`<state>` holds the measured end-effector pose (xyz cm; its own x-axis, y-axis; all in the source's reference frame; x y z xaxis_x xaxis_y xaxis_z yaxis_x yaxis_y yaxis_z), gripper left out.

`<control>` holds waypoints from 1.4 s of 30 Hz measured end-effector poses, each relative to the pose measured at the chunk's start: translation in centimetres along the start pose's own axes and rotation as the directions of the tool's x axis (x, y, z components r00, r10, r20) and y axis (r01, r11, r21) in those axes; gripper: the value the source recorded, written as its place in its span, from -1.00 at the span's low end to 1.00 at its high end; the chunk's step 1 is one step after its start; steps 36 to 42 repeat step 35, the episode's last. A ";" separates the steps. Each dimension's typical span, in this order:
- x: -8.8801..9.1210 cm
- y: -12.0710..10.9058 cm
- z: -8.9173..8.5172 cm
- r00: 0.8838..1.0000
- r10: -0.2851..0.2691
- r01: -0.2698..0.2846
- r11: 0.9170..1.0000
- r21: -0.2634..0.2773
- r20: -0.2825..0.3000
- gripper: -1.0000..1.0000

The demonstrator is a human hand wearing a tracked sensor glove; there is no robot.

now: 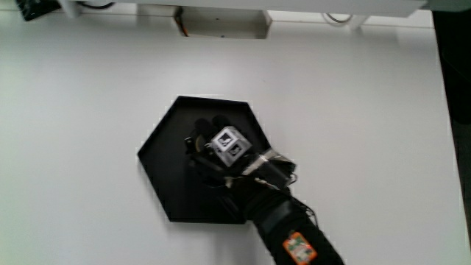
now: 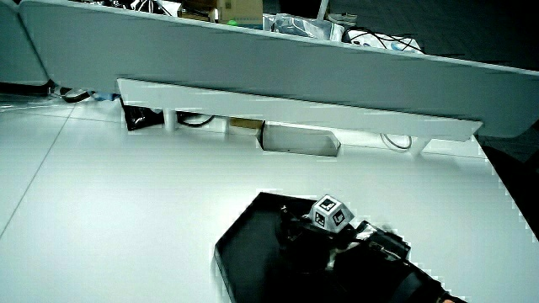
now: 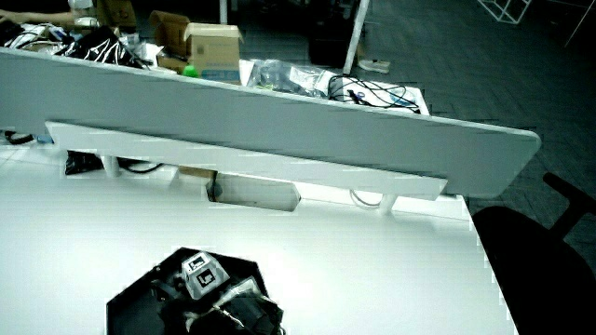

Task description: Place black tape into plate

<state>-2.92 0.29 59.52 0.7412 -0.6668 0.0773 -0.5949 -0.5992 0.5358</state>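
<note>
Smooth white table [image 1: 88,110] carries a flat black hexagonal plate [image 1: 165,151] near its middle; my gloved hand [image 1: 221,151] rests inside it, the patterned cube [image 1: 227,143] on top. My fingers blend into the plate, so I cannot tell my grip, nor see the black tape

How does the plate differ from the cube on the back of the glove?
The plate is black and plain; the cube is pale with dark printed patterns. The plate is flat, six-sided and wide, lying on the table; the cube is blocky, much smaller, and tilted on the hand over the plate. Both have straight edges.
</note>
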 end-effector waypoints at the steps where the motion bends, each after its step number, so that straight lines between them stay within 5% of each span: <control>1: 0.2 0.2 -0.3 1.000 -0.010 0.011 1.000 -0.015 0.015 0.00; 8: 1.2 1.6 -2.6 0.989 -0.076 0.090 0.989 -0.115 0.123 0.00; 21: 3.2 1.4 -2.5 0.985 -0.120 0.141 0.975 -0.174 0.127 0.00; 25: 3.4 1.7 -2.7 0.988 -0.103 0.128 0.962 -0.242 0.114 0.00; 27: 3.7 1.9 -3.3 0.990 -0.098 0.123 0.952 -0.280 0.101 -0.22; 31: 4.2 1.0 -4.0 0.995 -0.092 0.101 0.961 -0.256 0.049 -0.67; 34: 4.2 -0.4 -4.1 0.995 -0.100 0.101 0.983 -0.156 0.015 -1.00; 42: 4.3 -0.8 -4.5 0.996 -0.093 0.092 0.986 -0.140 0.002 -1.00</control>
